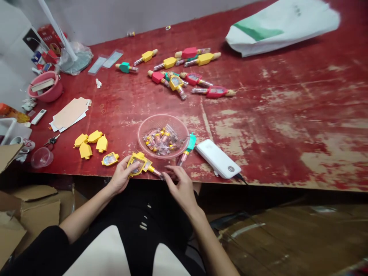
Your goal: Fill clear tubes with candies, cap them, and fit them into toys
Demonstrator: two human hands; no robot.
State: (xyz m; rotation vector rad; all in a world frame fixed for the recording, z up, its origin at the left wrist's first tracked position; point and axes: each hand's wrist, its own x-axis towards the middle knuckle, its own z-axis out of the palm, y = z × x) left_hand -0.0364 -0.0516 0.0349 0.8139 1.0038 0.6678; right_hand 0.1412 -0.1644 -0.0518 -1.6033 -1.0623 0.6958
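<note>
My left hand (pixel 122 175) is closed around a yellow plastic toy case (pixel 137 164) with a see-through window, its thumb over the front. A clear tube (pixel 155 171) with a yellow collar sticks out of the case to the right. My right hand (pixel 181 186) is at the tube's far end, thumb and forefinger bent and apart; whether a fingertip touches the tube I cannot tell. Just beyond is a pink plastic basket (pixel 140 134) holding many small clear tubes (pixel 162 138). A yellow case half (pixel 110 158) lies left of my left hand.
Several yellow case pieces (pixel 85 150) lie to the left. A green toy (pixel 191 142) leans by the basket, beside a white power bank (pixel 217 158) with a cable. Farther back are several assembled toys (pixel 205 58), a white bag (pixel 284 27), cardboard sheets (pixel 70 113) and a pink bowl (pixel 47 94).
</note>
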